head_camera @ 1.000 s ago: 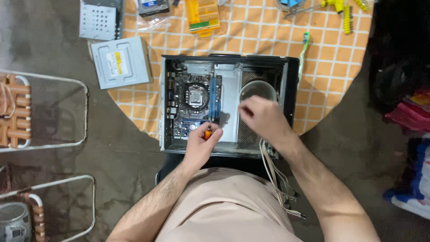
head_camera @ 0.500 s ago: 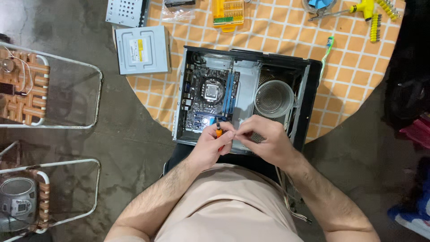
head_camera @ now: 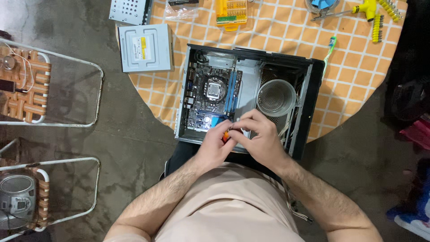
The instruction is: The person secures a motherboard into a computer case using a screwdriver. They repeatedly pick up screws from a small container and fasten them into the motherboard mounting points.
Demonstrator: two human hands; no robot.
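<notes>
The fingers of the left hand (head_camera: 214, 145) are curled tight around a small orange-handled tool (head_camera: 226, 136), of which only a sliver of orange shows between the 2 hands. The right hand (head_camera: 260, 136) is closed in against it from the other side, its fingers bent and pinched near the same spot, touching the left hand's fingertips; whether it grips the tool too or some small part cannot be told. Both hands sit over the near edge of the open black metal computer case (head_camera: 313, 94), which lies flat on the round table with an orange and cream checked cloth (head_camera: 349, 76).

Inside the case, just beyond the hands, lies the dark green motherboard (head_camera: 210, 96) with a square processor socket and 2 blue memory slots (head_camera: 231, 96). To its right is a round grey mesh fan guard (head_camera: 276, 97).

Further out on the cloth rest a pale grey optical drive (head_camera: 145, 48), a perforated metal drive bracket (head_camera: 130, 10), a yellow plastic box of screwdriver bits (head_camera: 230, 12), a yellow-handled screwdriver with loose bits (head_camera: 374, 11) and a green toothbrush (head_camera: 329, 51). On the left, over the concrete floor, stand 2 metal-framed woven chairs (head_camera: 27, 85), the nearer one holding a silver portable radio (head_camera: 17, 199).
</notes>
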